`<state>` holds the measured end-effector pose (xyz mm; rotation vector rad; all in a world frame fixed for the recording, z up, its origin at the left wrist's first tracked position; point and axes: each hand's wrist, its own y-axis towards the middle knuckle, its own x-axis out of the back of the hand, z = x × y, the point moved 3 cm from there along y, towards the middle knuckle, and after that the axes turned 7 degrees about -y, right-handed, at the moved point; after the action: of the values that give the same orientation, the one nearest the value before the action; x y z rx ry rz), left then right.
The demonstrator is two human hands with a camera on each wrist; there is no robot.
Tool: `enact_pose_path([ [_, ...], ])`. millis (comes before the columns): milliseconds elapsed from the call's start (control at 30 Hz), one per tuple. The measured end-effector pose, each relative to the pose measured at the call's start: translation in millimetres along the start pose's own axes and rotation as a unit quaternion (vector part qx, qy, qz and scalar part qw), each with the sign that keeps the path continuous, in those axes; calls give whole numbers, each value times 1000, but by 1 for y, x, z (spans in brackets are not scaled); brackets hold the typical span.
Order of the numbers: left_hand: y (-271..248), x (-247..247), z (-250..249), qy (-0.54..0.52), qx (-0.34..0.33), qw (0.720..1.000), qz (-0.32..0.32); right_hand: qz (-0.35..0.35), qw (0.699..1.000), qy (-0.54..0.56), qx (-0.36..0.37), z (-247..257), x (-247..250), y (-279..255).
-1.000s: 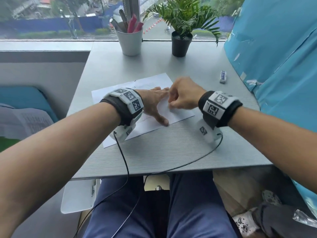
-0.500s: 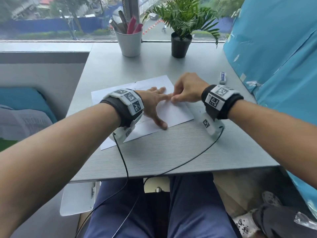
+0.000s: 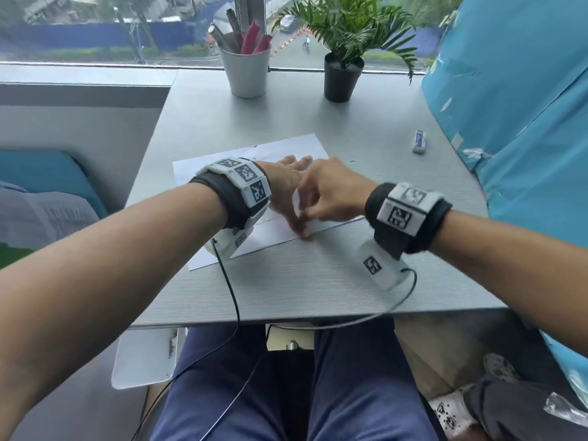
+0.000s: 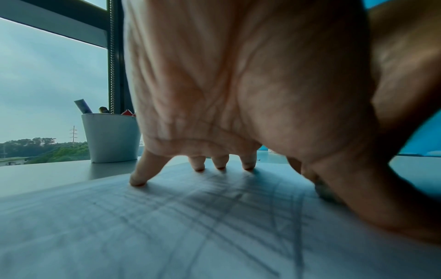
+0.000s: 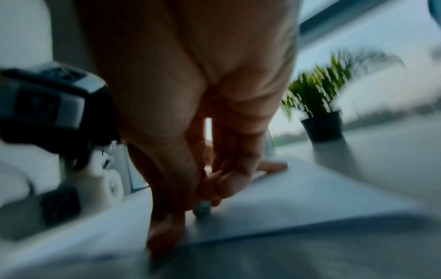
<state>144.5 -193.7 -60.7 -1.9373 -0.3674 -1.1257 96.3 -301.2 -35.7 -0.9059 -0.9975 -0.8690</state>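
A white sheet of paper [image 3: 280,149] with pencil lines [image 4: 214,217] lies on the grey table [image 3: 302,281]. My left hand [image 3: 286,189] lies spread on the sheet, its straight fingertips [image 4: 138,181] pressing the paper down. My right hand [image 3: 310,211] is beside the left thumb, over the sheet's near edge. It pinches a small greyish eraser piece [image 5: 203,208] between thumb and fingers, its tip against the paper. The same piece [image 4: 326,192] shows in the left wrist view. The right wrist view is blurred by motion.
A white cup of pens [image 3: 246,71] and a potted plant [image 3: 342,78] stand at the table's far edge by the window. A sleeved eraser [image 3: 420,141] lies at the right. A blue sheet [image 3: 509,106] covers the right side. Wrist cables [image 3: 234,297] hang over the front edge.
My right hand has slid back toward me along the paper, from near the left fingertips to beside the left thumb. The left hand has stayed pressed on the sheet.
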Motion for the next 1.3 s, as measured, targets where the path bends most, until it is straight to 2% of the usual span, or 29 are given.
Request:
enact_pose_path([
  [133, -5, 0, -1, -10, 35, 999, -14, -75, 991, 17, -108, -44, 31, 17],
  [167, -4, 0, 0, -13, 36, 999, -15, -81, 991, 17, -108, -43, 30, 17],
  [300, -3, 0, 1, -13, 23, 1000, -12, -16, 1000, 7, -10, -3, 2, 1],
  [467, -2, -1, 0, -17, 40, 999, -13, -79, 992, -6, -100, -39, 29, 16],
  [600, -3, -1, -2, -10, 12, 1000, -5, -15, 1000, 4, -10, 1, -1, 1],
  [767, -3, -3, 0, -15, 37, 999, -15, -72, 991, 23, -111, -45, 29, 20],
  [1033, -9, 7, 18, -19, -6, 1000, 21, -72, 990, 14, -121, -52, 28, 25],
  [1200, -6, 9, 16, -17, 6, 1000, 23, -87, 989, 7, -116, -49, 26, 25],
  [1300, -7, 10, 12, -4, 8, 1000, 14, -95, 991, -5, -95, -26, 17, 20],
])
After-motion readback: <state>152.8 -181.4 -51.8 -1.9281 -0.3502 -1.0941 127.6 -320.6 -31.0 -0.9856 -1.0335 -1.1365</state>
